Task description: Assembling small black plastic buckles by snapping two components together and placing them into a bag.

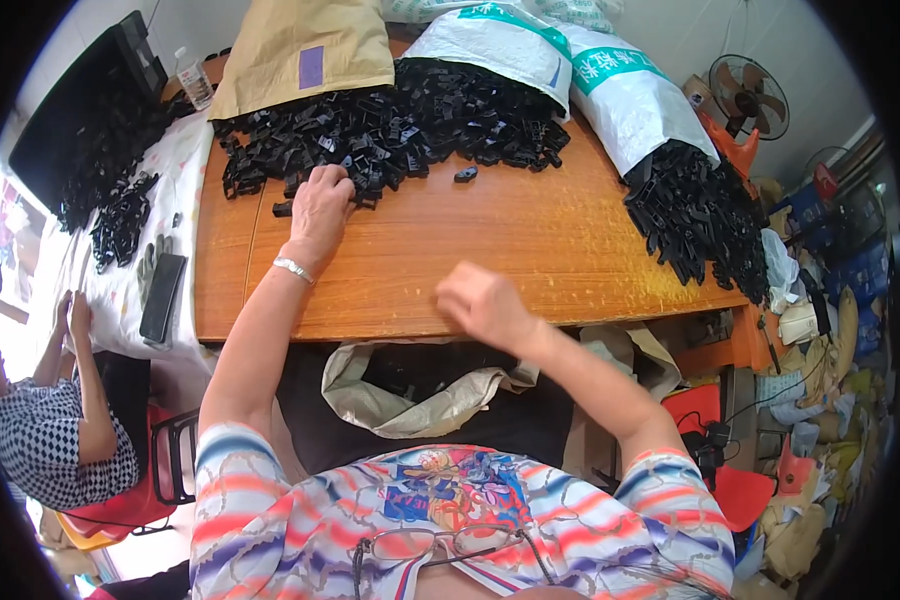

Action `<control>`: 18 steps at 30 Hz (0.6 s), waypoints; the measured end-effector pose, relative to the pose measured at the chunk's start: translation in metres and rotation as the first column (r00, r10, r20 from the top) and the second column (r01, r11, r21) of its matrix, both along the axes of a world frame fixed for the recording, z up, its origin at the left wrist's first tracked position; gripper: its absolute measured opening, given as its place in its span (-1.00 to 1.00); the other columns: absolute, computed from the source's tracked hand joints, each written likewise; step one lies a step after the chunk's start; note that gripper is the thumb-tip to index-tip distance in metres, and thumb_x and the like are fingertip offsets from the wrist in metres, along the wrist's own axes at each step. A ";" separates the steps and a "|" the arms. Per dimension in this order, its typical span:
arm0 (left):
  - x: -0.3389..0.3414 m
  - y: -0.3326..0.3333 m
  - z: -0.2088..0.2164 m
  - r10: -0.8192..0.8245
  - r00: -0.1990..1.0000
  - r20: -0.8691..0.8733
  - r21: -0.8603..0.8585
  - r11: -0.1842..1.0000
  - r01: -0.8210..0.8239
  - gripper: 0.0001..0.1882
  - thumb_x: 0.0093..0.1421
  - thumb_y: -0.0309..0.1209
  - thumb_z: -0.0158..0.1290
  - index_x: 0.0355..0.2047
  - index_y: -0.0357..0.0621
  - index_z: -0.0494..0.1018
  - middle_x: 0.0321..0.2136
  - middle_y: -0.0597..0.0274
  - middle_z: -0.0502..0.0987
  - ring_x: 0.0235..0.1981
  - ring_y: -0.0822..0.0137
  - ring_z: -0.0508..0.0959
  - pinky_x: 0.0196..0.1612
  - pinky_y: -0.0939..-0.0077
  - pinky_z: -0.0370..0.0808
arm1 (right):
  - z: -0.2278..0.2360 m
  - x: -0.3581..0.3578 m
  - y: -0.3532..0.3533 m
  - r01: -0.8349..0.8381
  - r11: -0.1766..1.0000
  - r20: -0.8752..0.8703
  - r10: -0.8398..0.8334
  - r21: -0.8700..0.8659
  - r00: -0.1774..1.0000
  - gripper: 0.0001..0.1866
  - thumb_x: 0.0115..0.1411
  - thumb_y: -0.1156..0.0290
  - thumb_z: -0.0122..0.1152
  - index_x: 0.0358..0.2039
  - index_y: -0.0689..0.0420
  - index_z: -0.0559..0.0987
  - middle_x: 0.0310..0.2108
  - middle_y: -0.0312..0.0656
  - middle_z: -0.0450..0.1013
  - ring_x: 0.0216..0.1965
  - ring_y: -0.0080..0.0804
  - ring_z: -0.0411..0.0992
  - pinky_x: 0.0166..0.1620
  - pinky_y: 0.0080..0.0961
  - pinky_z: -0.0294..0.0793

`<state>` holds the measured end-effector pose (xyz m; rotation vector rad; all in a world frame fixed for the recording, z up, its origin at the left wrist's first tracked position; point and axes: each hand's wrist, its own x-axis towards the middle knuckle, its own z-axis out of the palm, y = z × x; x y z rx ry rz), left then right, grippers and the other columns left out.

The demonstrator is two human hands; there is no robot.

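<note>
My left hand [320,212] reaches to the near edge of a heap of small black plastic parts [370,135] on the wooden table. Its fingers are bent down among the parts, and what they grip is hidden. Above the table's front edge is my right hand [480,303], its fingers bent but smeared by motion. A single black part [465,174] lies apart from the heap. Below the table edge, an opened pale sack [410,415] sits at my lap with dark contents that I cannot make out.
A brown sack [300,50] and white sacks [620,100] spill black parts onto the table [530,230]. On the left, a cloth-covered table holds more parts, a bottle [193,80] and a dark phone-like slab [163,298]. Another person [60,430] sits there. A fan [748,90] stands back right.
</note>
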<state>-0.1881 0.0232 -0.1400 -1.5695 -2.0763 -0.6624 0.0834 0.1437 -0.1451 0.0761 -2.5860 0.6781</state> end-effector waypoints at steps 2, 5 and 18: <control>0.009 -0.003 0.006 -0.004 1.000 0.008 0.003 1.000 0.004 -0.82 -0.02 -0.50 0.22 -0.40 -0.12 0.45 -0.27 0.22 0.45 -0.15 0.17 0.44 -0.12 0.29 0.41 | -0.004 -0.026 0.042 0.153 0.988 -0.091 -0.151 0.012 0.984 -0.91 0.07 0.46 0.25 -0.37 0.11 0.57 -0.34 -0.10 0.46 -0.34 -0.05 0.47 -0.30 -0.24 0.51; 0.032 -0.008 0.016 0.021 0.979 0.204 -0.073 0.997 -0.006 -0.81 0.01 -0.51 0.21 -0.37 -0.15 0.42 -0.36 0.13 0.51 -0.24 0.10 0.51 -0.17 0.30 0.43 | -0.005 -0.065 0.089 0.365 0.928 -0.064 -0.361 0.068 0.930 -0.90 0.09 0.51 0.18 -0.34 0.15 0.57 -0.23 -0.02 0.44 -0.26 0.02 0.48 -0.22 -0.19 0.52; 0.085 -0.012 -0.024 -0.146 0.845 0.514 0.078 0.989 0.123 -0.55 -0.06 -0.51 0.27 -0.11 -0.19 0.43 -0.27 0.10 0.50 -0.17 0.05 0.47 -0.10 0.25 0.45 | 0.000 -0.096 0.109 0.292 0.943 0.156 -0.317 0.162 0.936 -0.86 0.06 0.46 0.23 -0.37 0.24 0.56 -0.30 0.01 0.50 -0.28 -0.08 0.54 -0.20 -0.26 0.54</control>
